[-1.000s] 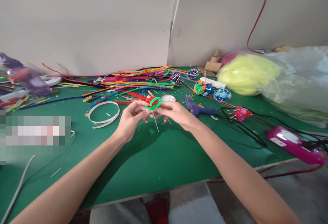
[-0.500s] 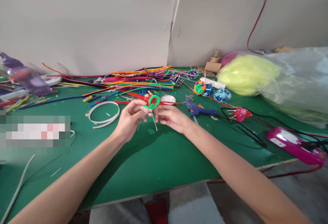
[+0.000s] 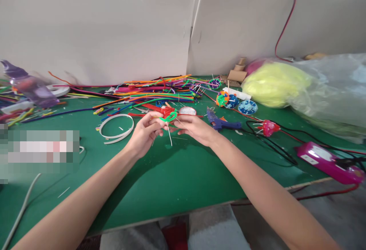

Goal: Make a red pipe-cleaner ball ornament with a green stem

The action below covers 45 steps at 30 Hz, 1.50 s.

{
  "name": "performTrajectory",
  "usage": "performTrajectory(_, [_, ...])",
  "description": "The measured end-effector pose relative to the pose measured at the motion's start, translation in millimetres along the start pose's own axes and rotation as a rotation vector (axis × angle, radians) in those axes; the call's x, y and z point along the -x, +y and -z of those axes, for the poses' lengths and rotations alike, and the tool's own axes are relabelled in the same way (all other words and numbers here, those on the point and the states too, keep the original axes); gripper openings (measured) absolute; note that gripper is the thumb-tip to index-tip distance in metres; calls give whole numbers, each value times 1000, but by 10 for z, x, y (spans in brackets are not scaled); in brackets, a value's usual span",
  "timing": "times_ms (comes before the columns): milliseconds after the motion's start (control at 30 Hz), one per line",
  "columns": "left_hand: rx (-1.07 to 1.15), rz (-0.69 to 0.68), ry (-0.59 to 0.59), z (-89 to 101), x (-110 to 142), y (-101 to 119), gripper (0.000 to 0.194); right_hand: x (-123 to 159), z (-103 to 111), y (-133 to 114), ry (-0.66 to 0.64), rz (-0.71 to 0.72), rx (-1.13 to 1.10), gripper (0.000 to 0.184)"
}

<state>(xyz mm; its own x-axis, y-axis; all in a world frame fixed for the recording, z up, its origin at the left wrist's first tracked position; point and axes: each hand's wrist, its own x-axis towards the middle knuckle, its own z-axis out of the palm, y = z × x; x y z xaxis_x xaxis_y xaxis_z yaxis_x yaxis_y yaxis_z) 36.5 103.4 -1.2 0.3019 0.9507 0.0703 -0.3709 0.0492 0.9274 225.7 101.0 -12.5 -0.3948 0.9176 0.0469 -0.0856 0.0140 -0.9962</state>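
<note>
Between my hands, above the table's middle, is a small red craft piece (image 3: 168, 111) with a green pipe cleaner (image 3: 170, 117) bent into a narrow loop on it. Thin white sticks (image 3: 170, 135) poke out below. My left hand (image 3: 147, 133) pinches the piece from the left, thumb and fingers closed. On the other side, my right hand (image 3: 196, 129) has its fingertips closed at the end of the green loop, partly hidden behind it. A round dish of white bits (image 3: 188, 111) sits just beyond my right fingers.
Bundles of coloured pipe cleaners (image 3: 160, 90) lie at the back. A white coiled strip (image 3: 133, 122) is left of my hands. To the right are a blue glue gun (image 3: 225, 123), decorated balls (image 3: 247, 107), a pink power strip (image 3: 328, 162) and cables. A purple bottle (image 3: 31, 88) stands far left.
The green loop has gone from a round, upright ring to a flatter, narrower one. My right hand has shifted slightly to the right, its fingers straighter. My left hand stays nearly in place.
</note>
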Motion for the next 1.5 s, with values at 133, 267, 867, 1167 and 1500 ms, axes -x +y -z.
performTrajectory(133, [13,10,-30,-12,14,7,22,-18,-37,41,-52,77,-76,20])
performTrajectory(267, [20,-7,-49,-7,20,5,21,-37,-85,61,-80,102,-198,27])
performTrajectory(867, [-99,-144,-128,-63,76,-46,18,-21,-151,39,-47,-26,-404,33])
performTrajectory(1167, [22,-73,-66,-71,70,-41,20,5,-13,-28,-26,-54,-159,15])
performTrajectory(1500, [13,-38,6,-33,35,-20,21,-78,-22,66,399,70,-61,12])
